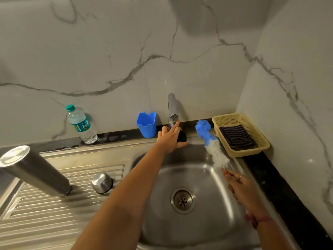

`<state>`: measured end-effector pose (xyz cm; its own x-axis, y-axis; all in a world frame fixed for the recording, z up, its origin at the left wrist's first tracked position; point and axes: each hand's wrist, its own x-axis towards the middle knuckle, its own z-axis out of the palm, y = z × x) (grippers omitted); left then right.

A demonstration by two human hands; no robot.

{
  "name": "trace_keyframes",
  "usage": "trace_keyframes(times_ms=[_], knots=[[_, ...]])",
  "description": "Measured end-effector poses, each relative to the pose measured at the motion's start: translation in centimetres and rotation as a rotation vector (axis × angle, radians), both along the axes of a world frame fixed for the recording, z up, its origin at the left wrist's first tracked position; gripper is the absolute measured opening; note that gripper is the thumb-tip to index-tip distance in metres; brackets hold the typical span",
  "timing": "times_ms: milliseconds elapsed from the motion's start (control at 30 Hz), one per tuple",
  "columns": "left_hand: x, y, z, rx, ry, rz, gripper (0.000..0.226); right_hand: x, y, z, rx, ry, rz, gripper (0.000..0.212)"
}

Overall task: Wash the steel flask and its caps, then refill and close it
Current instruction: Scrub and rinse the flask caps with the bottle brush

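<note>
- The steel flask (34,171) stands upside down on the ribbed drainboard (54,222), left of the sink basin (198,230), and no hand touches it.
- A round steel cap (102,183) sits on the same drainboard, just beside the flask and apart from it.
- The left hand (170,138) reaches to the back rim of the sink, under the tap (173,112). Its palm and thumb hold a small black object (182,136), which is probably the second cap, though this is not sure. Its index finger points up and touches the base of the tap.
- The right hand (241,188) grips the thin handle of the bottle brush (210,141). The blue and white bristle head leans on the sink rim, near the yellow basket (252,152).
- No water runs from the tap at this moment.
- Judgement: the step in hand seems to be the washing of the caps, since the flask is already set to drain and the black piece is brought to the tap.
- The next move probably calls for opening the tap with the left fingers without dropping the black piece, then bringing the brush or the stream to it.
- A plastic water bottle (81,123) stands by the wall, maybe for the refill later.
</note>
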<state>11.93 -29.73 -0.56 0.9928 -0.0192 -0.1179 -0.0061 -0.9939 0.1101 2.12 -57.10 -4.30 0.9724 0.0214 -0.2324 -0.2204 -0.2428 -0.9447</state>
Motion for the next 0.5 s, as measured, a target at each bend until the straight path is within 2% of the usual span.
trace_keyframes(times_ms=[167, 500], knots=[[1.6, 0.2, -0.3, 0.07, 0.059, 0.015, 0.08, 1.1, 0.3, -0.6, -0.015, 0.004, 0.004, 0.02], [2.0, 0.5, -1.6, 0.086, 0.019, 0.043, 0.081, 1.4, 0.8, -1.6, -0.023, 0.034, 0.024, 0.017]])
